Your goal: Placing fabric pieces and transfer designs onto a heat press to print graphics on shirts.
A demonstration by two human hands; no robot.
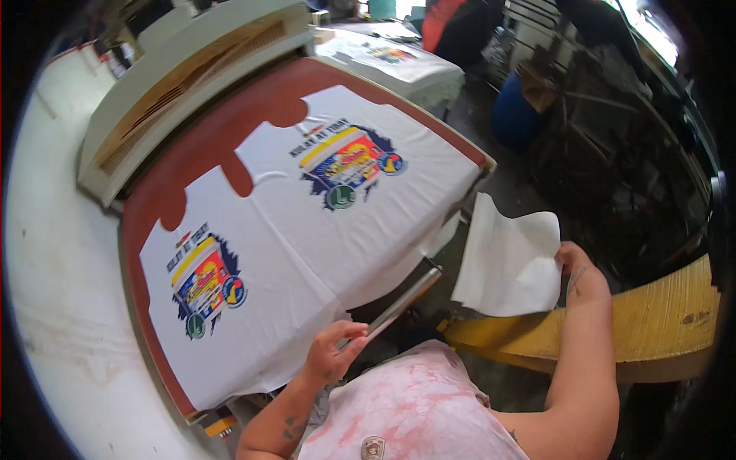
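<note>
My left hand (337,351) is at the front side of a press, fingers curled and thumb close to the forefinger. Its fingertips meet the near end of a metal bar (402,301); whether they grip it I cannot tell. Off to the right, my right hand (569,258) is closed on the edge of a white sheet (510,261), which hangs bent and looks like paper. White shirt-shaped fabric (284,253) with two colourful prints lies spread on the press's red-brown bed (211,153). Its near edge drapes over the bed's side.
A pale machine housing (207,73) runs along the bed's far left side. Behind stands another table (429,77) with printed white fabric. To the right are a curved yellow surface (659,322), a blue drum (514,115) and dark clutter. A white surface (69,268) borders the left.
</note>
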